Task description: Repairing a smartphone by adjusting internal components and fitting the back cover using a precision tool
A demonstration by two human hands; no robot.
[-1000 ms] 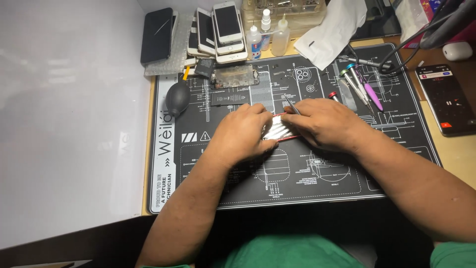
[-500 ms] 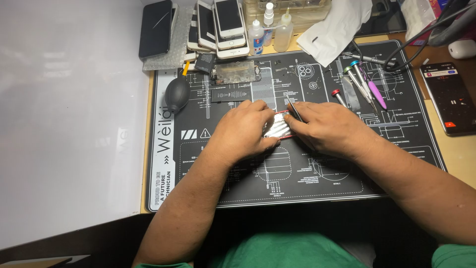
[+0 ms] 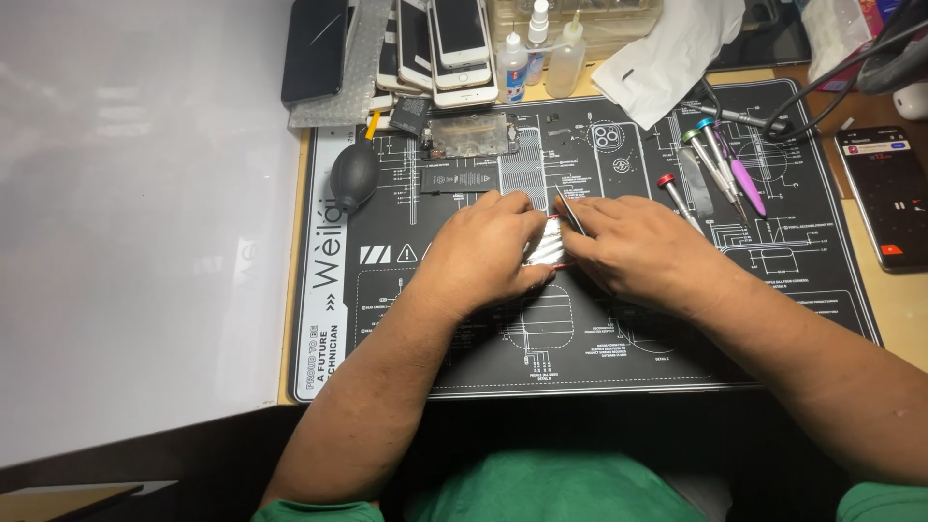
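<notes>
Both hands' fingers curl over a silvery part, apparently gripping it.

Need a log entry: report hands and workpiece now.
Left hand and right hand both grip the small silver, red-edged device. Thin metal tweezers in right hand. Nothing blocking.

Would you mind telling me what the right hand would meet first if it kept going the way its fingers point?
The right hand points leftward across the mat, toward the small silvery device held between both hands. It already touches that, so it would probably press next into the left hand directly beyond.
</notes>
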